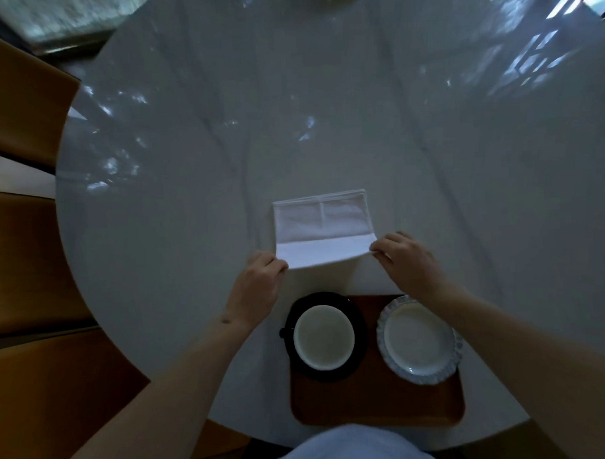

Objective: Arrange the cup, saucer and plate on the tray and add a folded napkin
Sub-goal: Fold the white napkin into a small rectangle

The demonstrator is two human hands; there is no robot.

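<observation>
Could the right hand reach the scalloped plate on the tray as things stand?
Probably yes. The plate sits just below the right hand, with nothing on or over it. The hand would first have to let go of the napkin corner it pinches.

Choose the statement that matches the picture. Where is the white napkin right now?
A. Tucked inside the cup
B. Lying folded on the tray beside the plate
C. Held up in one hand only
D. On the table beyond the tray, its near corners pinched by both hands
D: the napkin lies on the table beyond the tray, with the left hand and right hand each pinching a near corner.
</observation>
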